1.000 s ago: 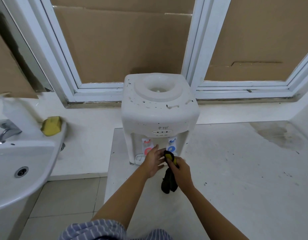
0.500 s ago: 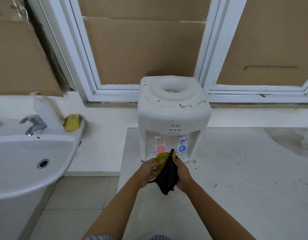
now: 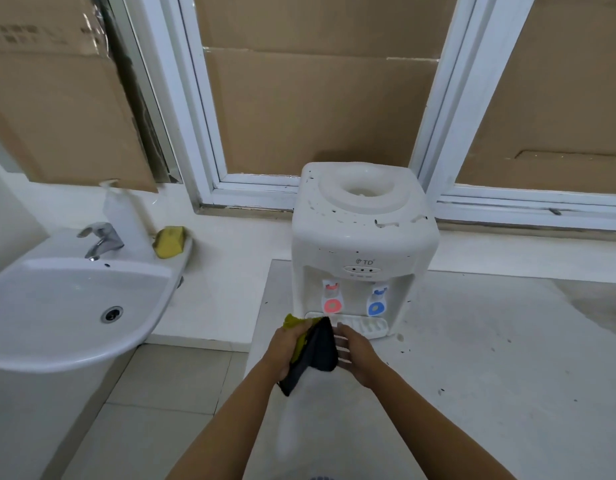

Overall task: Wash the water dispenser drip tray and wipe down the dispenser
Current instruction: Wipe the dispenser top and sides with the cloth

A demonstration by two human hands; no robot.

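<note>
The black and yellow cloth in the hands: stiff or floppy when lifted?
Probably floppy: the cloth folds and droops below the left hand that grips it. Likely light, since it hangs from that one grip while the right hand only touches it with straight fingers.

white dispenser [image 3: 363, 237] upright on counter, speckled w/ dirt; drip tray [image 3: 365, 327] seated at base.

White dispenser [image 3: 363, 233], flecked with black specks; red tap [image 3: 331, 299] and blue tap [image 3: 376, 302] on its front. White tray [image 3: 367, 328]. Black cloth [image 3: 318, 351] with a yellow-green side. White sink [image 3: 57, 306] with a silver faucet [image 3: 100, 240]; yellow sponge [image 3: 169, 241] on its rim. Brown cardboard [image 3: 320, 112] behind white window frames [image 3: 195, 126]. Pale counter [image 3: 472, 358], stained grey and speckled black.
</note>
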